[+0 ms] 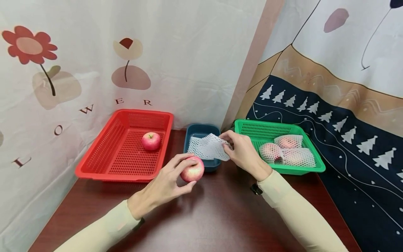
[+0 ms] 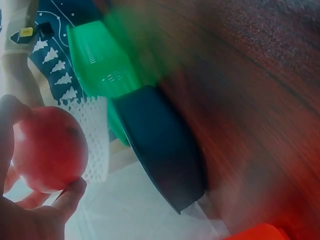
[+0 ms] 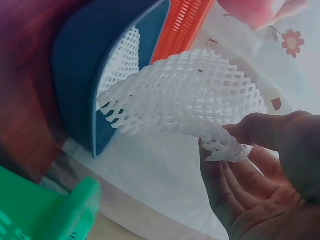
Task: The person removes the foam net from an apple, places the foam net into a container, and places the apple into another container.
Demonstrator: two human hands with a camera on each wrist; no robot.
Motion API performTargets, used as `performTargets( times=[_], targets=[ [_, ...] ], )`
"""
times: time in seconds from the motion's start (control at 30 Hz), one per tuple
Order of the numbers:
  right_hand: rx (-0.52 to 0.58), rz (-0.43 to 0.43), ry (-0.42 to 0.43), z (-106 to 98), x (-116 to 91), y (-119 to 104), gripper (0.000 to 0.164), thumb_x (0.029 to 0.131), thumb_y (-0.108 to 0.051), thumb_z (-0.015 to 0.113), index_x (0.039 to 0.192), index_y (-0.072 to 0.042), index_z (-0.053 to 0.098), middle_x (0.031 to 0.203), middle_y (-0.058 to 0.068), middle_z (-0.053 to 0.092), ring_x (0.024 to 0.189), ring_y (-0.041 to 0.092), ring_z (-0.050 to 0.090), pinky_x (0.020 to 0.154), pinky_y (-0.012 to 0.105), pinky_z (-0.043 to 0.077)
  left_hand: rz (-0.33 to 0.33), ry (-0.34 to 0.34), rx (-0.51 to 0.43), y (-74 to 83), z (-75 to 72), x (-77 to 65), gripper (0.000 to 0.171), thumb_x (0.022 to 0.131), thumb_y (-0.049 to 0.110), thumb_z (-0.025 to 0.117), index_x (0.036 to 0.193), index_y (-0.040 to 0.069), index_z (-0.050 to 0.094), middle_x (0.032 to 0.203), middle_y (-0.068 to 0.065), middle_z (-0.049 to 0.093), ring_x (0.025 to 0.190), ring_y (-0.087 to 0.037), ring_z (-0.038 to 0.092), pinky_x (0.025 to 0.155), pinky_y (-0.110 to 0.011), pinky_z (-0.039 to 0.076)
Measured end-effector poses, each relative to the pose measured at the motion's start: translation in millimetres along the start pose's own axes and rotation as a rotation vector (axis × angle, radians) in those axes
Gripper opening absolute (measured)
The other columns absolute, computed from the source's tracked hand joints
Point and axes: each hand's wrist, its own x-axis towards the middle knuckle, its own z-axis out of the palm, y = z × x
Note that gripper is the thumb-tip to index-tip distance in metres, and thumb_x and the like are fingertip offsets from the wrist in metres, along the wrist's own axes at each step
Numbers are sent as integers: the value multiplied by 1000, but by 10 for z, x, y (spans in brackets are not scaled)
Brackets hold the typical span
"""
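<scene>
A red apple (image 1: 192, 169) is gripped between the thumb and fingers of my left hand (image 1: 168, 182), above the table in front of the blue bin. My right hand (image 1: 243, 151) pinches one end of a white foam net sleeve (image 1: 214, 146). The sleeve hangs over the blue bin (image 1: 210, 168); in the right wrist view its free end (image 3: 120, 112) reaches the bin's rim. Another foam net (image 3: 122, 62) lies inside that bin. In the left wrist view the apple (image 2: 50, 150) covers part of the sleeve (image 2: 97, 137).
To the left stands a red basket (image 1: 94, 168) with one bare apple (image 1: 151, 141) inside. The green basket (image 1: 302, 170) on the right holds several apples in foam nets (image 1: 297, 157). All stand on a dark red-brown table (image 1: 220, 217), with a printed curtain (image 1: 189, 63) behind.
</scene>
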Motion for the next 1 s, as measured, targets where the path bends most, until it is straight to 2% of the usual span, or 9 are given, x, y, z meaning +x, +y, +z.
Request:
performTargets(
  times=[0.17,0.33,0.73,1.0],
  targets=[
    [-32,20,-16,11,150,-40,26,107,-6,81,133,-5,79,118,14,87,92,27,73,84,43,69,-2,-8,14,-3,-21,-11,68,89,24,99,152,21,72,155,-9,67,140,-23,70,114,-21,61],
    [-75,34,-31,30,315,-57,25,107,-8,81,132,-6,80,123,16,86,98,29,77,91,47,71,11,-4,26,-19,-24,-23,69,88,22,99,151,21,71,153,-10,66,138,-24,70,103,-31,69],
    [-166,44,-56,152,697,-9,15,109,-10,78,123,-5,81,120,16,83,105,31,80,98,48,71,26,-4,35,-37,-43,-5,66,89,22,99,149,19,72,151,-11,66,137,-24,69,101,-36,70],
    [-192,125,-90,296,927,23,12,110,-11,75,122,-8,78,122,15,79,106,30,77,94,46,70,31,-1,36,-50,-38,9,67,89,20,99,150,18,72,151,-12,66,136,-25,70,97,-36,71]
  ],
)
